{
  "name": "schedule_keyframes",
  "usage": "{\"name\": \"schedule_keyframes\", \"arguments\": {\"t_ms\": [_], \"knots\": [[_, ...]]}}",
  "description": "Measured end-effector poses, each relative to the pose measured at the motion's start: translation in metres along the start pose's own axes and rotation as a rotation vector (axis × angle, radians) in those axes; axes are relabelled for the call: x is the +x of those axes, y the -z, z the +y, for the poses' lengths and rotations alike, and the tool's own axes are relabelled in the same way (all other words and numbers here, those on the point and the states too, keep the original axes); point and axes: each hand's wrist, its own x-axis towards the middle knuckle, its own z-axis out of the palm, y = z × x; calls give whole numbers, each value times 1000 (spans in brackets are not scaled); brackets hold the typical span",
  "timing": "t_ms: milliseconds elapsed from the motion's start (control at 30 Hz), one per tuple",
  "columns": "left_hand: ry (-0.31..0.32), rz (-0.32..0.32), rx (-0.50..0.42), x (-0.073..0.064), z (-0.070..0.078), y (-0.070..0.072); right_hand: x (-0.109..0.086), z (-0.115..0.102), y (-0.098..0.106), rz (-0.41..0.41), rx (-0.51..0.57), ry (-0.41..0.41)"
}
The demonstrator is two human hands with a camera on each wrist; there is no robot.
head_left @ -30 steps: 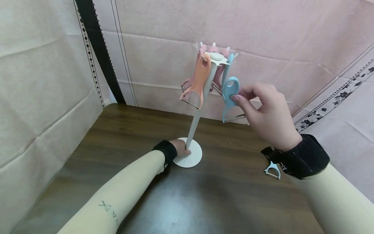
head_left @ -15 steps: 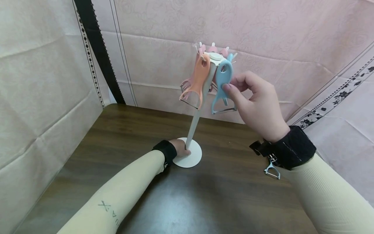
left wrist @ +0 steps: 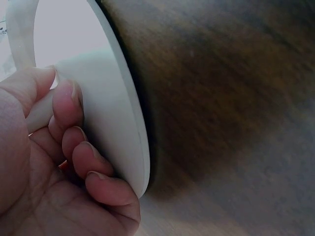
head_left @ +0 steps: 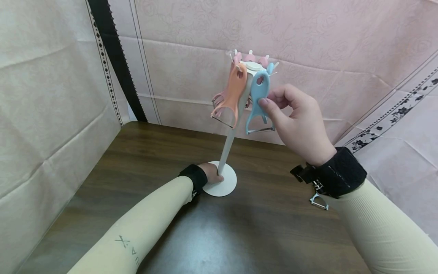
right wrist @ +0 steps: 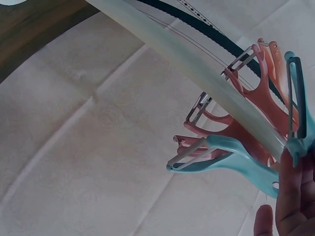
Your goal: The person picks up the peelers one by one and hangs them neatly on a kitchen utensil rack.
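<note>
My left hand [head_left: 211, 173] grips the foot of the white pole [head_left: 228, 146], just above its round base [head_left: 228, 186]. In the left wrist view, its curled fingers [left wrist: 101, 162] lie against that base. Up at the rack's top, my right hand [head_left: 301, 121] pinches a light blue peeler [head_left: 259, 91] between thumb and fingers. The peeler's handle hole is right at the front of the hook ring [head_left: 254, 66], blade end down. An orange peeler [head_left: 236, 89] hangs just left of it. Another blue peeler [right wrist: 241, 157] and several pink peelers [right wrist: 266, 98] hang around the pole.
A further light blue peeler [head_left: 319, 201] lies on the brown wooden table [head_left: 260, 236], partly hidden by the right wrist strap. Pale patterned cloth [head_left: 191, 76] rises behind the table and along both sides.
My right hand has carried the blue peeler left and upward, from beside the rack to the front of its hook ring, then nearly stopped. The left hand has stayed at the pole's foot.
</note>
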Motion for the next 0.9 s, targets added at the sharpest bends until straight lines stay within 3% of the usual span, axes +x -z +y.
{"name": "schedule_keyframes", "arguments": {"t_ms": [900], "knots": [[7,-11,5,1,0,0,2,1,-6,1,26,-32]]}}
